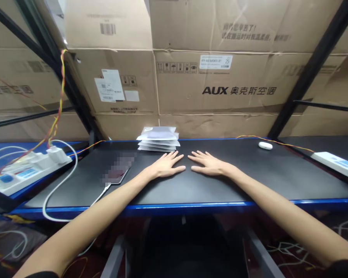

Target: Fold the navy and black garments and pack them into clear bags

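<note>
My left hand (167,165) lies palm down on the dark tabletop (191,191), fingers spread, holding nothing. Just beyond its fingertips is a stack of thin white packets (159,139) near the table's back edge. My right hand (208,163) also rests flat with fingers apart and nothing in it. The two hands are a short gap apart, thumbs facing each other. To the left of my left hand lies a phone (118,173), its screen blurred out, with a white cable (58,183) plugged into its near end.
A white power strip with plugs (31,170) sits at the left, another power strip (336,162) at the right. A small white case (265,145) lies at the back right. Cardboard boxes (185,104) stand behind the table, between black metal posts. The blue front edge (191,209) runs across.
</note>
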{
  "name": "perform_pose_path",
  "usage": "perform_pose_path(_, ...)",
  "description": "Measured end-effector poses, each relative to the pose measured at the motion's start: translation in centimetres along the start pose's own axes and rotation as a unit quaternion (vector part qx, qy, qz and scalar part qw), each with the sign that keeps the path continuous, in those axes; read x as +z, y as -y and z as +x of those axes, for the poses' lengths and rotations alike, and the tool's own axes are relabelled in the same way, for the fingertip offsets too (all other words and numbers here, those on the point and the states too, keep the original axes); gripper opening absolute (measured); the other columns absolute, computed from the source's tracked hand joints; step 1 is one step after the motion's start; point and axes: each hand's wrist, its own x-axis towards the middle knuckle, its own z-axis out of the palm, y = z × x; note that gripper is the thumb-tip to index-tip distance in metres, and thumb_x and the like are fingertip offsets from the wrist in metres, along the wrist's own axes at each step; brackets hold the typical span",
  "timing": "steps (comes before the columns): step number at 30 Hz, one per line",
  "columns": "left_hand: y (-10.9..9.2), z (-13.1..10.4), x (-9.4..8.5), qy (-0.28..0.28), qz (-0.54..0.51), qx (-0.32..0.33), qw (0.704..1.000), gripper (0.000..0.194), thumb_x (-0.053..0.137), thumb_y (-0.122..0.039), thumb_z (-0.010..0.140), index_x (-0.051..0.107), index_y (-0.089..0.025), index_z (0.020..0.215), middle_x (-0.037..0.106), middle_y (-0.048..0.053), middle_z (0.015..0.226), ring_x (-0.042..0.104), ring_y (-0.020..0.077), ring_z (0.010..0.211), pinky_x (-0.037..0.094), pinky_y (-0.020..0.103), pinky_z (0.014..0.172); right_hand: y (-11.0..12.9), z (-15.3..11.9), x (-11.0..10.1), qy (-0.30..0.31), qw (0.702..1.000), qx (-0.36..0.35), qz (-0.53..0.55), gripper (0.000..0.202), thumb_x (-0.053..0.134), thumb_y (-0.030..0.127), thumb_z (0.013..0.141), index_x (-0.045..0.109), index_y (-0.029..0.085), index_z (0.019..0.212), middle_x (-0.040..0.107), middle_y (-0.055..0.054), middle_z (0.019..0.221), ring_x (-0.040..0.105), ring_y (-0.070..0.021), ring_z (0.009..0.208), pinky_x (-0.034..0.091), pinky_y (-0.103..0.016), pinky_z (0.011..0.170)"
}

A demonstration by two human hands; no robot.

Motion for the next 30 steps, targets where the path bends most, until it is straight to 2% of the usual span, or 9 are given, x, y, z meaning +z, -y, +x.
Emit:
perform_pose_path(8,0.11,-0.03,-0.10,-0.002,-0.005,0.006,1.000,0.083,0.028,-0.078,0.091,0.021,-0.030,0.157,0.011,0.008,0.165,0.006,0.0294,0.153,0.008,0.050,0.122,-0.07,0.55,-0.13,-0.002,1.000,-0.003,0.016,0.079,0.043,0.078,0.087,0.033,0.035,0.153,0.020,-0.004,0.163,0.009,-0.0337,0.151,0.003,-0.059,0.121)
perform_pose_path(13,-0.07,-0.13,-0.25,0.010,-0.004,-0.003,1.000,0.085,0.026,-0.080,0.090,0.020,-0.029,0.158,0.009,0.009,0.165,0.004,0.0296,0.153,0.008,0.051,0.122,0.21,0.46,-0.25,0.006,1.000,0.002,0.006,0.082,0.040,0.079,0.087,0.032,0.031,0.154,0.019,-0.007,0.163,0.008,-0.0321,0.151,0.003,-0.057,0.121)
perform_pose_path(19,-0.22,-0.25,-0.32,0.011,0.000,-0.002,1.000,0.082,0.026,-0.078,0.091,0.020,-0.029,0.158,0.009,0.009,0.164,0.006,0.0300,0.153,0.008,0.052,0.122,0.04,0.47,-0.24,0.007,1.000,0.001,0.005,0.081,0.040,0.078,0.087,0.031,0.033,0.154,0.019,-0.005,0.163,0.008,-0.0306,0.151,0.003,-0.057,0.122)
perform_pose_path(25,-0.23,-0.26,-0.22,0.013,-0.001,-0.005,1.000,0.081,0.027,-0.076,0.092,0.020,-0.029,0.158,0.009,0.008,0.165,0.005,0.0298,0.153,0.009,0.052,0.122,-0.03,0.55,-0.24,0.002,1.000,0.000,0.015,0.081,0.043,0.079,0.086,0.033,0.035,0.153,0.021,-0.005,0.163,0.009,-0.0327,0.151,0.004,-0.059,0.121)
perform_pose_path(30,-0.39,-0.27,-0.31,0.017,-0.007,-0.010,1.000,0.082,0.026,-0.076,0.092,0.020,-0.028,0.158,0.009,0.008,0.165,0.005,0.0297,0.153,0.007,0.052,0.122,0.03,0.58,-0.21,0.008,1.000,0.004,0.003,0.083,0.040,0.079,0.087,0.031,0.032,0.154,0.020,-0.006,0.163,0.008,-0.0315,0.151,0.004,-0.056,0.122)
